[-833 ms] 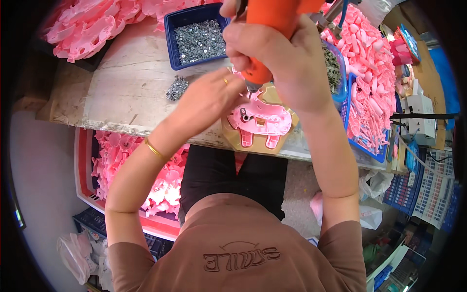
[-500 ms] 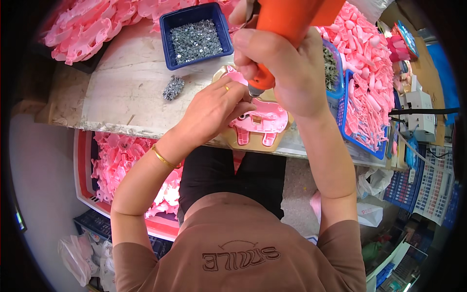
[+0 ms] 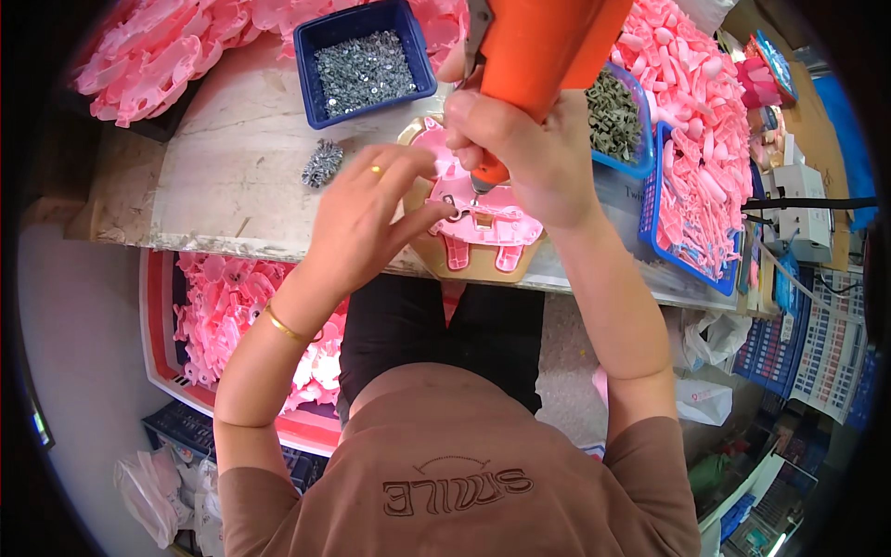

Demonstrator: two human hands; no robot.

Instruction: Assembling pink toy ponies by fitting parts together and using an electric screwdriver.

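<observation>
My right hand (image 3: 538,153) is wrapped round an orange power screwdriver (image 3: 543,56), whose narrow tip points down onto a pink plastic shell (image 3: 510,209). The shell lies hollow side up in a tan, shaped holder (image 3: 422,251) at the table's front edge. To the left of the tip, my left hand (image 3: 357,218) is open, thumb and fingers apart and slightly blurred. Its thumb reaches over the shell beside a small dark ring-like part. Whether the tip sits on a screw is too small to tell.
A dark blue bin of screws (image 3: 367,70) stands behind, with a small screw pile (image 3: 322,164) near it. To the right are a tub of small greenish-grey metal pieces (image 3: 613,116) and a blue basket of pink parts (image 3: 691,209). More pink shells (image 3: 167,56) lie far left.
My left hand has drawn back left from the screwdriver tip and its fingers have spread. The screwdriver has shifted slightly left, its tip now lower over the shell.
</observation>
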